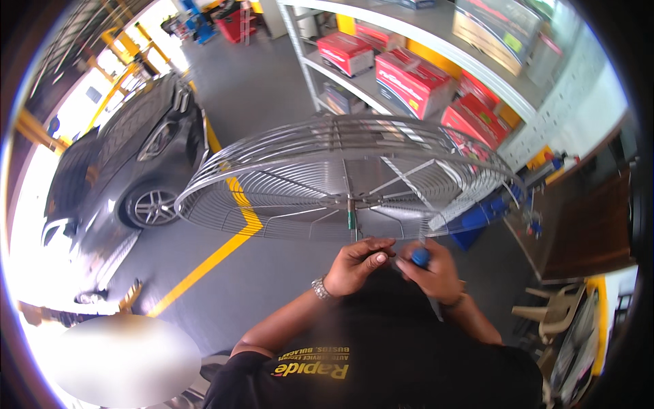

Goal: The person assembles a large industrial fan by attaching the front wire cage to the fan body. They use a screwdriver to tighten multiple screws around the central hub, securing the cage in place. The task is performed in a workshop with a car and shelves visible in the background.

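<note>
A large round wire fan guard spreads across the middle of the view, just beyond my hands. At its centre stands a thin metal shaft with a green section. My left hand is closed in front of the guard's near rim, thumb toward fingers; whatever may be between them is too small to make out. Beside it, my right hand wraps round a blue-handled screwdriver. Its shank points up toward the guard's near rim. The two hands are close together, a small gap between them.
Behind the guard, a metal shelf rack carries several red boxes. A dark car stands at the left, past a yellow floor line. To the right are a brown panel and a beige plastic chair.
</note>
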Motion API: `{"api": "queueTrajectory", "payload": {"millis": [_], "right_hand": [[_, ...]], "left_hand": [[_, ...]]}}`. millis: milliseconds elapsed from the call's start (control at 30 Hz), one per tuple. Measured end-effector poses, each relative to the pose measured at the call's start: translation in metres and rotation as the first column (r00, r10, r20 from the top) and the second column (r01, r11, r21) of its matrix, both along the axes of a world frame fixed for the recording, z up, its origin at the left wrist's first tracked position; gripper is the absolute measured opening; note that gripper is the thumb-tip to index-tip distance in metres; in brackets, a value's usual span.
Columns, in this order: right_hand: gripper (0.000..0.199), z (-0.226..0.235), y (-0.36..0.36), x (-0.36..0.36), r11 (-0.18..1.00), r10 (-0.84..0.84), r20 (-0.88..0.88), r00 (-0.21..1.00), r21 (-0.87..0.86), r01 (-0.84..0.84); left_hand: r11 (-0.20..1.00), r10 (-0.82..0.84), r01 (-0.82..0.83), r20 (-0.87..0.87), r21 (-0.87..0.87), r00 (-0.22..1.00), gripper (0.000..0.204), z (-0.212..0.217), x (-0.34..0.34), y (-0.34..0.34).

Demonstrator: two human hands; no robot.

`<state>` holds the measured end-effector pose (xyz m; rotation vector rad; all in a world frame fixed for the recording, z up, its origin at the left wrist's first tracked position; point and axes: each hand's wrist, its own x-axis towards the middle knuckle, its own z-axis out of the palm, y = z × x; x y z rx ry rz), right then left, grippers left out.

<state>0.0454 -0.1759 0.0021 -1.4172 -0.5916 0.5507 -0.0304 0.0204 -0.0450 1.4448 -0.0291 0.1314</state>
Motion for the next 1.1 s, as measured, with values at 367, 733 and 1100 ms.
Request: {"api": "queueTrajectory", "payload": {"millis": [367, 733, 1100], "right_hand": [[0.021, -0.061, 0.075, -0.074, 0.963, -0.265, -0.334, 0.904, -0.045, 0.266], [0.034, -0.066, 0.045, -0.139, 0.907, -0.096, 0.079, 0.992, -0.403, 0.120], [0.036, -0.071, 0.017, -0.131, 0.884, -0.131, 0.222, 0.966, -0.415, 0.215]], "left_hand": [[0.952, -0.119, 0.097, 0.058, 0.289, 0.991, 0.016, -0.037, -0.046, 0.057], [0.604, -0.183, -0.219, -0.400, -0.766, 0.898, 0.024, -0.031, -0.048, 0.070], [0.530, -0.095, -0.274, -0.377, -0.803, 0.921, 0.023, -0.035, -0.038, 0.010]]}}
